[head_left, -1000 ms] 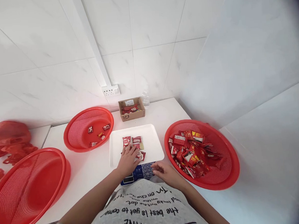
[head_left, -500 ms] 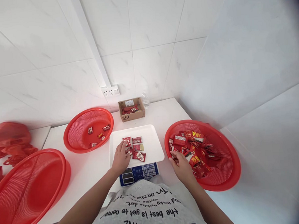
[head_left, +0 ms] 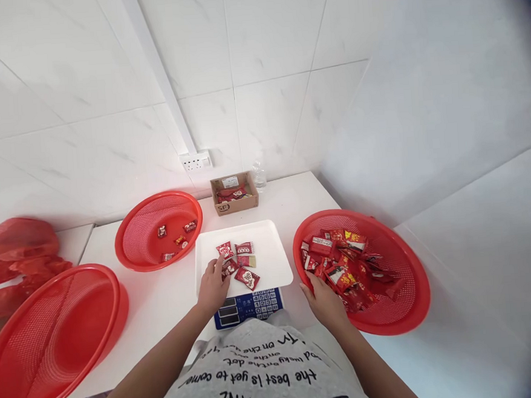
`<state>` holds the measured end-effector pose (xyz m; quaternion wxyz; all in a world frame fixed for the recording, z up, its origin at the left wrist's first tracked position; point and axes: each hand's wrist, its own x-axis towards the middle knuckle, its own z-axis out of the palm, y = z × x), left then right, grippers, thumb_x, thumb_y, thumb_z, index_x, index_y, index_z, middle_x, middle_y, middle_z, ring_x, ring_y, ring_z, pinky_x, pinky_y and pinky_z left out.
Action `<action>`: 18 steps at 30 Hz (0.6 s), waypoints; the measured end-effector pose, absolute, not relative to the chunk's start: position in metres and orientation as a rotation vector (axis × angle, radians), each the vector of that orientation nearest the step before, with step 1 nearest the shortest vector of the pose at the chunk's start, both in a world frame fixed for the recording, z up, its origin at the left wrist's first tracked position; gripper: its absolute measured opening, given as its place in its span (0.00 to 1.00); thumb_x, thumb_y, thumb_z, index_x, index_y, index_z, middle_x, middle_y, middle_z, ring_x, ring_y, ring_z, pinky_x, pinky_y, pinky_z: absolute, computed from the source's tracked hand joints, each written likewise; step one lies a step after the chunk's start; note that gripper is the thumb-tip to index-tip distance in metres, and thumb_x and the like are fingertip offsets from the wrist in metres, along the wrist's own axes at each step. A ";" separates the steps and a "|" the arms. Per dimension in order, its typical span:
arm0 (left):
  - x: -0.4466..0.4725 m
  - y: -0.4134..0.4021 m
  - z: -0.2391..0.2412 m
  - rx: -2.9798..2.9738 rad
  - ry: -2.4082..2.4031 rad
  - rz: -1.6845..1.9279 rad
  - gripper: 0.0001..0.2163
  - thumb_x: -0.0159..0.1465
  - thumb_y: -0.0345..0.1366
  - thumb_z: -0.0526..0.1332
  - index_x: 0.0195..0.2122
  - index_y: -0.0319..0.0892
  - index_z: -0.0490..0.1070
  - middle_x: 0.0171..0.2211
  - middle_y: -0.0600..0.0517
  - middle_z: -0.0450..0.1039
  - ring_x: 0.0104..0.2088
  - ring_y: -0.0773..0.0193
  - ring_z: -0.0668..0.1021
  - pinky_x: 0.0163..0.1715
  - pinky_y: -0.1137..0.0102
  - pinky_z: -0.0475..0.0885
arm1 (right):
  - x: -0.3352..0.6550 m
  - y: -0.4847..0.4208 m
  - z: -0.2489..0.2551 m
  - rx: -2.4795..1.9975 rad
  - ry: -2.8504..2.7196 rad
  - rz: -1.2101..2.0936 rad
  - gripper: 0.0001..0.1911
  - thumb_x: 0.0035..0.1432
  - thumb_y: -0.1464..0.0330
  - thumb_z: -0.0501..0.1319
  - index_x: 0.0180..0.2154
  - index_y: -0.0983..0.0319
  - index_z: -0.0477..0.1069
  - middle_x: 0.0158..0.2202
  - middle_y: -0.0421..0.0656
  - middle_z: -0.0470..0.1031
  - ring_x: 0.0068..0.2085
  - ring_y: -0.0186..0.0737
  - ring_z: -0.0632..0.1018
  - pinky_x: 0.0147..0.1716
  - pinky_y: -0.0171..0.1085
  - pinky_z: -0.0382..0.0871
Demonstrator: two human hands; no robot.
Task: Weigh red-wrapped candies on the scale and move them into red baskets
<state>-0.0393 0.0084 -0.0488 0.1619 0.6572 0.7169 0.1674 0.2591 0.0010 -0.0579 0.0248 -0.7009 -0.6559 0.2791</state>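
Note:
A white tray [head_left: 268, 241] rests on a blue scale [head_left: 248, 306] in front of me, with several red snack packets [head_left: 238, 261] on it. My left hand [head_left: 212, 286] lies on the tray's near left part, fingers apart, fingertips touching the packets. My right hand [head_left: 321, 298] reaches over the near rim of the red basket [head_left: 405, 316] on the right, which is full of red packets [head_left: 343, 266]. Its fingers curl among the packets; what they grip is hidden.
A second red basket [head_left: 158, 227] with a few packets sits at the back left. A large red basket [head_left: 52, 341] stands at the near left, red plastic bags [head_left: 10, 253] behind it. A small cardboard box [head_left: 234, 193] and a bottle [head_left: 259, 175] stand by the wall.
My right hand left the scale's front and went into the right basket's near edge. My left hand shifted slightly on the tray and spread the packets.

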 end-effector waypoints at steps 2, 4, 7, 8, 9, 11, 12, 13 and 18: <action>-0.038 0.010 -0.050 1.940 2.062 0.529 0.24 0.63 0.37 0.52 0.60 0.43 0.55 0.54 0.42 0.62 0.55 0.52 0.67 0.52 0.56 0.64 | 0.258 0.003 -0.060 -2.163 -2.021 0.848 0.27 0.63 0.59 0.42 0.58 0.63 0.57 0.57 0.52 0.64 0.54 0.48 0.69 0.47 0.42 0.63; -0.034 0.012 -0.052 2.017 2.041 0.545 0.24 0.64 0.42 0.51 0.61 0.44 0.54 0.59 0.41 0.58 0.60 0.51 0.61 0.56 0.53 0.59 | 0.258 0.004 -0.061 -2.154 -2.014 0.836 0.27 0.63 0.58 0.42 0.59 0.64 0.57 0.57 0.52 0.63 0.54 0.47 0.68 0.48 0.42 0.62; -0.023 0.017 -0.056 2.115 1.952 0.418 0.32 0.60 0.50 0.55 0.63 0.45 0.49 0.65 0.42 0.46 0.65 0.47 0.48 0.59 0.48 0.49 | 0.257 0.004 -0.062 -2.149 -1.999 0.835 0.27 0.63 0.58 0.42 0.59 0.63 0.56 0.57 0.51 0.63 0.55 0.47 0.68 0.49 0.41 0.62; -0.019 0.019 -0.058 2.139 1.920 0.364 0.35 0.58 0.51 0.57 0.64 0.46 0.48 0.66 0.42 0.43 0.65 0.45 0.46 0.59 0.47 0.47 | 0.257 0.003 -0.061 -2.151 -1.994 0.839 0.27 0.63 0.58 0.42 0.59 0.63 0.56 0.57 0.51 0.63 0.55 0.47 0.68 0.49 0.41 0.62; -0.016 0.022 -0.060 2.158 1.891 0.320 0.37 0.56 0.52 0.58 0.64 0.46 0.47 0.66 0.42 0.41 0.65 0.44 0.45 0.59 0.46 0.45 | 0.257 0.003 -0.061 -2.153 -1.989 0.845 0.27 0.63 0.58 0.42 0.59 0.63 0.56 0.58 0.52 0.63 0.55 0.47 0.68 0.49 0.41 0.62; -0.013 0.027 -0.064 2.180 1.851 0.277 0.39 0.55 0.51 0.60 0.64 0.46 0.46 0.67 0.42 0.40 0.65 0.44 0.44 0.59 0.46 0.44 | 0.257 0.003 -0.059 -2.153 -1.983 0.859 0.27 0.63 0.58 0.42 0.59 0.64 0.56 0.58 0.52 0.62 0.55 0.47 0.68 0.48 0.42 0.62; -0.014 0.030 -0.065 2.183 1.837 0.275 0.39 0.55 0.50 0.60 0.64 0.45 0.47 0.66 0.41 0.40 0.65 0.45 0.44 0.59 0.47 0.45 | 0.257 0.003 -0.059 -2.150 -1.981 0.866 0.27 0.63 0.58 0.42 0.59 0.64 0.56 0.58 0.53 0.63 0.54 0.48 0.68 0.48 0.43 0.62; -0.016 0.033 -0.066 2.185 1.821 0.285 0.39 0.55 0.49 0.61 0.64 0.44 0.47 0.66 0.40 0.39 0.65 0.46 0.44 0.60 0.48 0.45 | 0.257 0.003 -0.058 -2.144 -1.980 0.873 0.27 0.63 0.58 0.42 0.59 0.64 0.56 0.57 0.53 0.63 0.54 0.49 0.68 0.48 0.43 0.62; -0.033 0.043 -0.063 2.194 1.755 0.388 0.41 0.54 0.48 0.62 0.65 0.43 0.43 0.66 0.40 0.39 0.65 0.50 0.44 0.60 0.50 0.46 | 0.257 0.003 -0.060 -2.132 -1.970 0.871 0.27 0.63 0.58 0.42 0.58 0.64 0.57 0.56 0.53 0.64 0.54 0.49 0.68 0.47 0.42 0.63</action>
